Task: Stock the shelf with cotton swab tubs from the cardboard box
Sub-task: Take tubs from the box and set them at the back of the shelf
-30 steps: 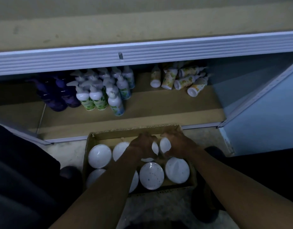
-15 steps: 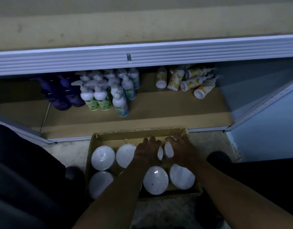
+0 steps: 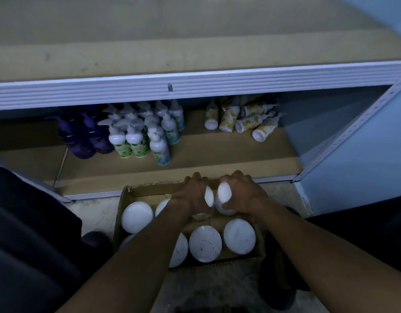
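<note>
From the head camera, looking down, both hands are deep in the far end of the cardboard box (image 3: pixel 127 195) on the floor. The left hand (image 3: pixel 190 195) curls round one tub (image 3: pixel 209 196) and the right hand (image 3: pixel 244 195) curls round another tub (image 3: pixel 224 193), each tipped so its white lid faces sideways, the two lids almost touching.

These tubs look light and rigid, thin plastic I would guess, so one hand each should do. The smooth round wall could slip, and taking hold round the body below the lid seems safer than pulling on the lid, which might pop off.

The remaining tubs (image 3: pixel 205 243) stand upright in the box, showing flat round white lids, some speckled.

The lower shelf (image 3: pixel 217 161) just beyond the box holds pump bottles (image 3: pixel 160 147), with bare board in front.
</note>
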`<act>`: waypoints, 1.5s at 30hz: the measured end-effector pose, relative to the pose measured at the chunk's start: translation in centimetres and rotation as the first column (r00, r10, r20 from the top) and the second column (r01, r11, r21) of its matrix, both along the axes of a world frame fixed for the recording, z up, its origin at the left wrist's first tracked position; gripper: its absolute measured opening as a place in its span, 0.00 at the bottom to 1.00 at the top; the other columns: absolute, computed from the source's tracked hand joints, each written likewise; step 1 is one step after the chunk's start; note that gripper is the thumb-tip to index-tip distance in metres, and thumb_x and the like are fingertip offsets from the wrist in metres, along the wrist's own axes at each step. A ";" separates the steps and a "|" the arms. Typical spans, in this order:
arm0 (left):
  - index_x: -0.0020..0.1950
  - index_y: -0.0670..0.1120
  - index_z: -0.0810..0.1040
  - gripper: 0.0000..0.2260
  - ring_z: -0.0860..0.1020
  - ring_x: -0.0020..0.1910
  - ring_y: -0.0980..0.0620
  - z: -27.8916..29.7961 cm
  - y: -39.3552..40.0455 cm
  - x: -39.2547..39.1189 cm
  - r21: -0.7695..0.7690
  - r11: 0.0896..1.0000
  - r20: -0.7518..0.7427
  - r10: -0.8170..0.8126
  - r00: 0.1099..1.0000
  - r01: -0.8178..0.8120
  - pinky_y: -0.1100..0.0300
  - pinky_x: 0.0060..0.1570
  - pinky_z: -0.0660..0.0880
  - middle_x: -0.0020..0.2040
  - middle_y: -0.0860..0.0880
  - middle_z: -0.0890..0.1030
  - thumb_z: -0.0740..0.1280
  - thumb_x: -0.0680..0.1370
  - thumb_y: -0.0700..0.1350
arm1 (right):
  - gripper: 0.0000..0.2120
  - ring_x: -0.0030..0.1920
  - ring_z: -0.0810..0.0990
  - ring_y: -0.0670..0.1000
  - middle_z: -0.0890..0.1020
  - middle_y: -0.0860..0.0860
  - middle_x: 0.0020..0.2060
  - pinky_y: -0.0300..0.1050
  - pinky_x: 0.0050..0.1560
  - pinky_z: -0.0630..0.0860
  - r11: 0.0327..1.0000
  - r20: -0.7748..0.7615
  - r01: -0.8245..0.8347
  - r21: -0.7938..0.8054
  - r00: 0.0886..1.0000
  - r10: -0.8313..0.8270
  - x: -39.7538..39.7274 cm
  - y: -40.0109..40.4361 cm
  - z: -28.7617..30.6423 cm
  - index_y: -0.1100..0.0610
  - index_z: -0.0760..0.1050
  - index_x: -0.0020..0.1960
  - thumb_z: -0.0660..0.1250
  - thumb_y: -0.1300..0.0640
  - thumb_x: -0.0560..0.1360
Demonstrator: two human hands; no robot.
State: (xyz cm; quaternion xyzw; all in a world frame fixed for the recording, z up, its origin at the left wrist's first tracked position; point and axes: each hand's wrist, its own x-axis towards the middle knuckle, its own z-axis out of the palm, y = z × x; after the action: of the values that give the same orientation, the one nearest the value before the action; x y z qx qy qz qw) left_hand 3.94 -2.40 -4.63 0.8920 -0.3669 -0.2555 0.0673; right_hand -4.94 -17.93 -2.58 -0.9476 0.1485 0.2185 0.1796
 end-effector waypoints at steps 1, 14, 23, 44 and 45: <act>0.69 0.45 0.70 0.36 0.73 0.60 0.38 0.8 0.2 0.2 -0.005 1.000 0.019 -0.015 1.000 0.015 0.48 0.57 0.75 0.64 0.42 0.69 0.76 0.66 0.57 | 0.36 0.65 0.69 0.61 0.68 0.57 0.65 0.54 0.61 0.75 1.000 0.015 0.001 0.001 1.000 -0.001 0.1 0.0 0.9 0.48 0.67 0.72 0.75 0.44 0.67; 0.57 0.46 0.78 0.27 0.80 0.50 0.45 15.5 2.5 0.2 -0.055 0.990 0.251 -0.111 0.962 0.128 0.50 0.48 0.79 0.53 0.46 0.81 0.76 0.64 0.60 | 0.31 0.59 0.77 0.52 0.78 0.48 0.60 0.49 0.55 0.77 0.992 0.267 -0.117 -0.039 0.956 0.123 -0.6 1.0 14.1 0.47 0.74 0.64 0.77 0.41 0.64; 0.53 0.51 0.79 0.26 0.78 0.48 0.50 26.8 4.7 -1.1 -0.109 0.976 0.373 -0.135 0.918 0.188 0.50 0.47 0.79 0.50 0.51 0.81 0.73 0.63 0.66 | 0.27 0.53 0.77 0.48 0.81 0.43 0.52 0.51 0.48 0.79 0.978 0.398 -0.154 -0.139 0.896 0.198 -2.8 1.7 25.2 0.40 0.77 0.57 0.72 0.33 0.60; 0.64 0.51 0.78 0.31 0.76 0.61 0.47 43.8 5.0 2.6 -0.114 0.992 0.636 0.026 0.771 0.060 0.50 0.60 0.74 0.63 0.52 0.79 0.72 0.66 0.66 | 0.36 0.39 0.81 0.50 0.79 0.48 0.53 0.46 0.37 0.83 0.964 0.513 -0.014 -0.265 0.845 0.153 4.5 3.7 40.9 0.45 0.77 0.66 0.77 0.34 0.61; 0.64 0.51 0.78 0.31 0.76 0.61 0.47 44.0 4.9 3.0 -0.111 0.992 0.633 0.029 0.773 0.054 0.50 0.61 0.74 0.63 0.52 0.79 0.72 0.66 0.66 | 0.37 0.38 0.81 0.50 0.78 0.47 0.53 0.45 0.37 0.83 0.963 0.507 -0.011 -0.268 0.849 0.151 5.0 3.7 41.1 0.45 0.77 0.66 0.77 0.34 0.61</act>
State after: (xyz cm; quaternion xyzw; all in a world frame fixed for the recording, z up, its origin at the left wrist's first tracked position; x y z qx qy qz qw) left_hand 6.91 2.54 39.37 0.9175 -0.3890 0.0821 -0.0073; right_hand 0.02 -14.22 38.47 -0.9917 0.0806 -0.0606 0.0803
